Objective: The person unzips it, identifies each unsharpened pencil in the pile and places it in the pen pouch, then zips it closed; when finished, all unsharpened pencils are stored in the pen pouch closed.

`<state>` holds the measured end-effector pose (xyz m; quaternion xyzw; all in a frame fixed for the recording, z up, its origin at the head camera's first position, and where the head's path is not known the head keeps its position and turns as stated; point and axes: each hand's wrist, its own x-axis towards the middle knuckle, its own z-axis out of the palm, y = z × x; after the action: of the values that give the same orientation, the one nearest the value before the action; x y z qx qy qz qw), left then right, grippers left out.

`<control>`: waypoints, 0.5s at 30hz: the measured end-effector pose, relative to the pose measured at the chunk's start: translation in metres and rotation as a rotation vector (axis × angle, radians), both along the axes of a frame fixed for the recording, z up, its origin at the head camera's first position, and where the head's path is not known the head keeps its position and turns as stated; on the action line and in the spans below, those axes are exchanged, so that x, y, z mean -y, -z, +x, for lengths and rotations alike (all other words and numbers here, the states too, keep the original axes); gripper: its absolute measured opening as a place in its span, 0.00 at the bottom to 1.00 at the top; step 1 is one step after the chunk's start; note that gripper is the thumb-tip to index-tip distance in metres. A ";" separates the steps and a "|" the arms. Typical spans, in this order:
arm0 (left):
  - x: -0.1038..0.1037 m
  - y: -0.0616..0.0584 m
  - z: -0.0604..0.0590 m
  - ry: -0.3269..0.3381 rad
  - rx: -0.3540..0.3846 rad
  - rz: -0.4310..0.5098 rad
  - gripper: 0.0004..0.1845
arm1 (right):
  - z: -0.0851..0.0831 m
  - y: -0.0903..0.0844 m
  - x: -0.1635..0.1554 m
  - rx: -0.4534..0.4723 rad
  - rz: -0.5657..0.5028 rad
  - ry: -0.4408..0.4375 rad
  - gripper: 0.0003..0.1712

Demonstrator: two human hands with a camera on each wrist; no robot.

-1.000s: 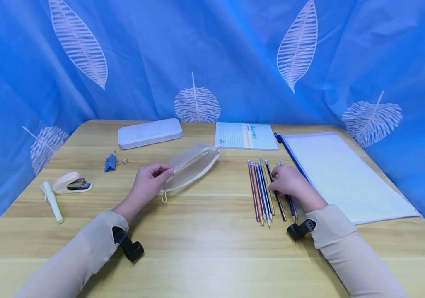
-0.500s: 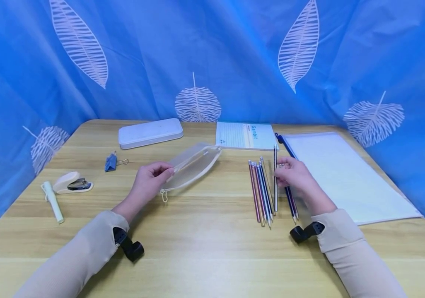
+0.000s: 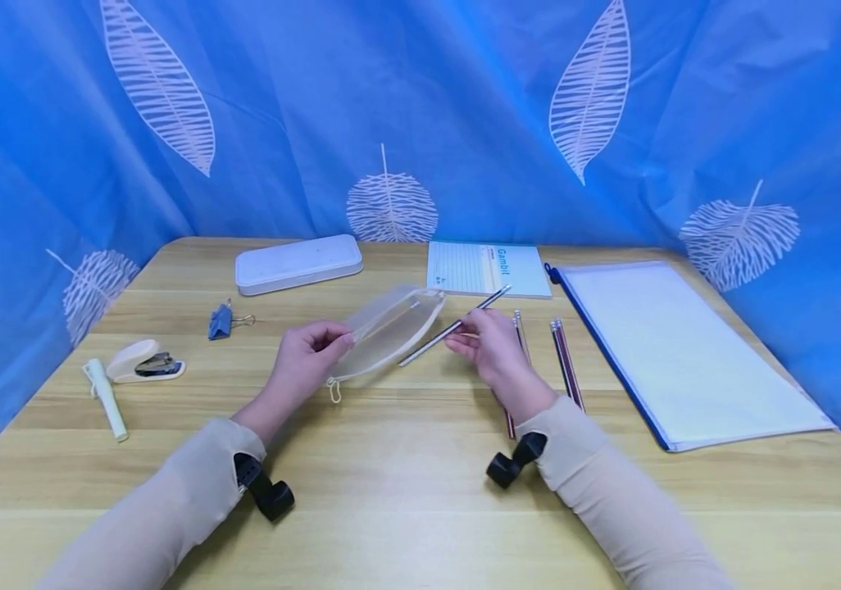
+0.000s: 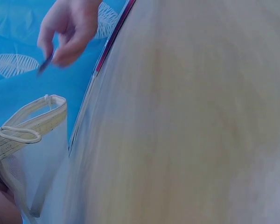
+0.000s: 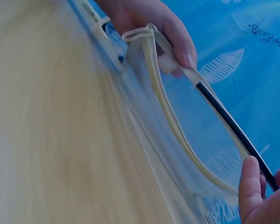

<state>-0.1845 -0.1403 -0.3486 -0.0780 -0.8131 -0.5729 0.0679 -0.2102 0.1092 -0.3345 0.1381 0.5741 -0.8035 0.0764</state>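
- Two hands work over the wooden table, each with a beige sleeve and a black wrist camera.
- The left hand pinches the rim of a translucent mesh pouch between thumb and fingers, holding its zipper mouth open.
- The right hand pinches one dark pencil with curled fingers; the pencil is tilted, and its low tip is just beside the pouch mouth.
- Loose pencils lie on the table near the right hand.
- Left side: a stapler, a white tube, a blue binder clip.
- Farther: a white case, a notepad, a clear zip folder.
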 end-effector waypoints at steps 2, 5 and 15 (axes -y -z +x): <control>-0.003 0.000 0.002 0.007 0.001 0.005 0.09 | -0.001 0.002 0.015 -0.003 -0.014 0.009 0.11; -0.007 0.001 0.003 0.008 0.000 0.004 0.09 | 0.001 0.005 0.034 -0.017 -0.005 -0.006 0.11; -0.020 0.002 0.002 -0.001 -0.090 0.083 0.05 | 0.008 0.014 0.069 -0.057 0.010 -0.050 0.04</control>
<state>-0.1822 -0.1200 -0.3510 -0.1005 -0.7846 -0.6022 0.1080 -0.2022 0.0398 -0.3483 0.1012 0.5832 -0.8021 0.0795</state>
